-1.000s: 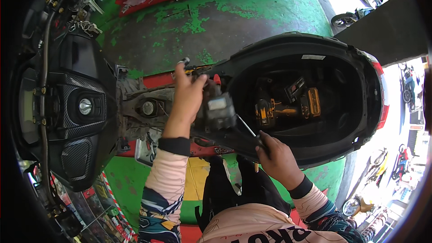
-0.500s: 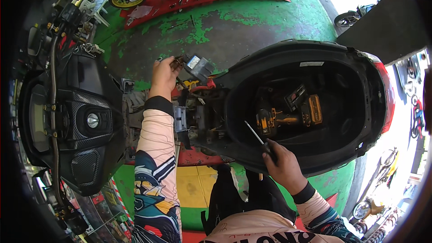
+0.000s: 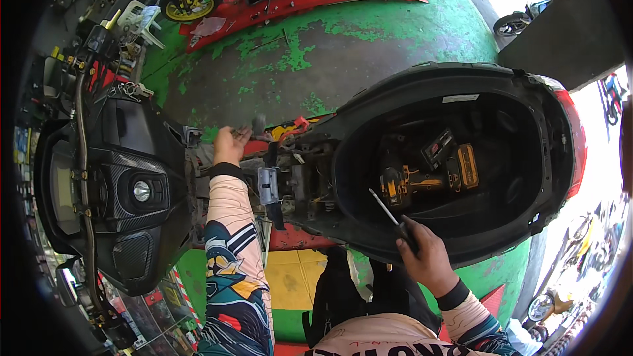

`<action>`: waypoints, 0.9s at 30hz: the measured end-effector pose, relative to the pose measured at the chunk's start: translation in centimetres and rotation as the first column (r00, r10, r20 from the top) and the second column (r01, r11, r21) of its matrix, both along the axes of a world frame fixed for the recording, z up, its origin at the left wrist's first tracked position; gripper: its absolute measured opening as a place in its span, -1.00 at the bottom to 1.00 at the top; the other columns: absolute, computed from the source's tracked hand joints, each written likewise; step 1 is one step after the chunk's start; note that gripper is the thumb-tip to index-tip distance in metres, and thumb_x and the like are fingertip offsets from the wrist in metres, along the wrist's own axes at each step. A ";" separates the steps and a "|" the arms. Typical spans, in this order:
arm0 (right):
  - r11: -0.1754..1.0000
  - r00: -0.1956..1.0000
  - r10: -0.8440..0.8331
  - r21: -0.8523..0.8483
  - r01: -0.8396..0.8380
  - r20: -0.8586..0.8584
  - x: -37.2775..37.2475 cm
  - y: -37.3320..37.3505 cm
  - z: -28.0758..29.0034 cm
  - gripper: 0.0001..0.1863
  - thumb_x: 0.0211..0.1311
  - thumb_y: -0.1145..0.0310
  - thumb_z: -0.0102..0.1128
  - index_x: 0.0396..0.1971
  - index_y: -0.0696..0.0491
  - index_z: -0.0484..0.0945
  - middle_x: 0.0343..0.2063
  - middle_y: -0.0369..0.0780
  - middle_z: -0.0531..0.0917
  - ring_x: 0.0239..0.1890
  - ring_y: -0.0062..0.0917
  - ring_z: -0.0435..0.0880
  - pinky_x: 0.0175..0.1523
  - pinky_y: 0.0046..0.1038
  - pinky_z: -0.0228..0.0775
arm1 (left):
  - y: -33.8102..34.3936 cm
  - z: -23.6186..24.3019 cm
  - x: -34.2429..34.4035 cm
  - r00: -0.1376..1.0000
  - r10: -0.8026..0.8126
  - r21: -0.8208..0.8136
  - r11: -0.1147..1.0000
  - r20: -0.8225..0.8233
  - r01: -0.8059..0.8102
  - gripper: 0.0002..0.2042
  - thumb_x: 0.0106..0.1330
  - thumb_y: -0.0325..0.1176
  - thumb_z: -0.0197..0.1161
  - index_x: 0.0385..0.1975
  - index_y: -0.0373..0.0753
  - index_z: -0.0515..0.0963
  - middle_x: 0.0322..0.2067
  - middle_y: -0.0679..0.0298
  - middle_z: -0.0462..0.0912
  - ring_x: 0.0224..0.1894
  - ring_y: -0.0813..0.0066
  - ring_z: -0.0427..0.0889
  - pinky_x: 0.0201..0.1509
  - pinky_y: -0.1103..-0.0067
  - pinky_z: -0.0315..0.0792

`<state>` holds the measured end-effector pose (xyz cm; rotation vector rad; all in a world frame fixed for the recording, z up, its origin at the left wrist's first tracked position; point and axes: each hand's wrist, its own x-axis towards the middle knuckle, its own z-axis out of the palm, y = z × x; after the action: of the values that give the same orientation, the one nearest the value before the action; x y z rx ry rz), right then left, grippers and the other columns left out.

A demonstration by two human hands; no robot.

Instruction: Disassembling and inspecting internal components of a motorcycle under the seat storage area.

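My left hand [image 3: 231, 145] reaches over the stripped scooter frame. Its fingers are curled at a dark grey box [image 3: 258, 123], which motion smears and the hand partly hides. Beside it lie a red cable piece [image 3: 301, 122] and a grey metal bracket [image 3: 268, 186] on the frame. In my right hand [image 3: 427, 257] is a screwdriver [image 3: 384, 206] with a dark handle, its shaft pointing up and left over the near rim of the black under-seat bin [image 3: 455, 214].
A yellow-and-black cordless drill [image 3: 409, 179] lies in the bin beside a spare battery pack [image 3: 467, 165]. To the left are the scooter's handlebar [image 3: 82, 158] and black front panel [image 3: 132, 125]. Beyond the green floor, another motorcycle stands on a red platform [image 3: 316, 3].
My left hand has moved down and slightly left, and the labelled dark box has dropped nearer the frame, now blurred. My right hand keeps hold of the screwdriver and has shifted slightly right.
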<state>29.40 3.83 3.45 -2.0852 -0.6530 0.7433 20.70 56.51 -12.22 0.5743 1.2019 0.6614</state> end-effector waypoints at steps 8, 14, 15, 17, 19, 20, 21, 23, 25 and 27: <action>1.000 0.995 0.014 0.018 -0.016 0.096 1.4 -0.5 -1.2 -0.52 0.22 0.46 0.26 0.15 0.23 0.48 -0.20 0.04 0.67 -0.15 -0.03 0.69 -0.04 -0.26 0.54 | 0.1 -0.5 -4.5 0.954 -0.265 -0.021 0.964 -0.142 0.264 -0.61 0.49 -0.14 0.10 0.16 -0.24 0.31 -0.28 0.05 0.68 -0.25 0.19 0.73 -0.26 0.36 0.63; 0.998 0.990 0.068 0.008 -0.070 0.120 1.5 0.0 -1.9 -0.52 0.21 0.42 0.27 0.14 0.21 0.50 -0.19 0.04 0.67 -0.15 -0.02 0.69 -0.06 -0.23 0.56 | -3.5 6.5 -2.3 0.891 -0.180 0.311 0.893 -0.417 0.326 -0.52 0.44 -0.20 0.22 0.23 -0.24 0.24 -0.33 0.15 0.65 -0.28 0.25 0.73 -0.29 0.41 0.59; 0.997 0.984 0.069 0.012 -0.072 0.164 1.5 -0.1 -2.1 -0.52 0.21 0.42 0.27 0.13 0.21 0.50 -0.19 0.04 0.68 -0.15 -0.02 0.69 -0.07 -0.23 0.56 | -5.4 7.6 -1.3 0.821 -0.150 0.512 0.717 -0.551 0.474 -0.50 0.40 -0.22 0.28 0.20 -0.25 0.24 -0.30 0.18 0.67 -0.28 0.30 0.72 -0.28 0.46 0.56; 0.999 0.982 0.046 -0.006 -0.045 0.183 1.8 -0.8 -2.5 -0.53 0.20 0.42 0.28 0.13 0.21 0.51 -0.20 0.05 0.68 -0.16 -0.02 0.69 -0.07 -0.23 0.56 | -11.0 9.2 2.1 0.731 -0.233 0.621 0.401 -0.642 0.673 -0.43 0.33 -0.28 0.35 0.22 -0.26 0.20 -0.29 0.19 0.69 -0.28 0.34 0.72 -0.26 0.51 0.52; 1.000 0.982 0.021 -0.019 -0.018 0.190 2.2 -1.2 -2.9 -0.53 0.20 0.42 0.28 0.12 0.21 0.51 -0.21 0.05 0.68 -0.16 -0.01 0.70 -0.08 -0.23 0.56 | -17.2 10.0 4.5 0.557 -0.495 0.539 0.196 -0.667 0.819 -0.40 0.31 -0.36 0.32 0.27 -0.28 0.16 -0.29 0.06 0.69 -0.25 0.17 0.73 -0.21 0.38 0.54; 1.000 0.984 0.021 -0.016 -0.019 0.176 2.2 -1.2 -3.1 -0.53 0.20 0.42 0.28 0.11 0.21 0.52 -0.22 0.05 0.68 -0.17 -0.01 0.70 -0.08 -0.23 0.57 | -19.4 10.5 4.7 0.408 -0.576 0.460 0.062 -0.708 0.886 -0.41 0.31 -0.41 0.28 0.28 -0.28 0.16 -0.26 -0.05 0.68 -0.23 0.02 0.73 -0.17 0.26 0.56; 1.000 0.986 0.029 -0.011 -0.027 0.165 2.0 -0.9 -3.1 -0.54 0.20 0.41 0.28 0.11 0.21 0.52 -0.23 0.05 0.69 -0.18 -0.01 0.70 -0.09 -0.23 0.57 | -20.5 8.7 4.5 0.295 -0.501 0.350 -0.018 -0.814 0.936 -0.37 0.30 -0.42 0.28 0.31 -0.29 0.11 -0.24 -0.09 0.69 -0.19 -0.04 0.72 -0.11 0.22 0.56; 0.999 0.990 0.035 0.005 -0.036 0.140 1.8 -0.4 -3.1 -0.54 0.20 0.41 0.28 0.10 0.21 0.53 -0.23 0.06 0.69 -0.19 -0.01 0.70 -0.09 -0.22 0.57 | -21.7 6.4 4.6 0.176 -0.401 0.228 -0.084 -0.899 0.970 -0.32 0.29 -0.43 0.29 0.34 -0.30 0.07 -0.22 -0.12 0.70 -0.16 -0.11 0.71 -0.05 0.18 0.55; 0.999 0.992 0.032 0.014 -0.034 0.118 1.7 -0.1 -3.4 -0.55 0.20 0.40 0.28 0.09 0.21 0.53 -0.23 0.06 0.69 -0.19 -0.01 0.70 -0.10 -0.22 0.57 | -22.8 5.5 4.9 0.112 -0.274 0.132 -0.053 -0.955 0.990 -0.31 0.27 -0.47 0.25 0.36 -0.30 0.05 -0.14 -0.17 0.68 -0.12 -0.22 0.66 0.00 0.09 0.52; 0.999 0.984 0.046 0.011 -0.048 0.173 1.5 -0.1 -3.5 -0.56 0.20 0.38 0.28 0.07 0.20 0.54 -0.24 0.06 0.69 -0.20 -0.02 0.71 -0.11 -0.20 0.58 | -23.2 3.0 5.0 0.187 -0.259 0.202 -0.032 -0.948 0.979 -0.30 0.26 -0.48 0.26 0.37 -0.30 0.05 -0.10 -0.16 0.66 -0.12 -0.21 0.66 -0.03 0.07 0.52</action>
<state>30.87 3.76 -0.09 -2.1431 -0.8024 0.5859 25.67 33.29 -9.18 2.4682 0.8315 -0.0876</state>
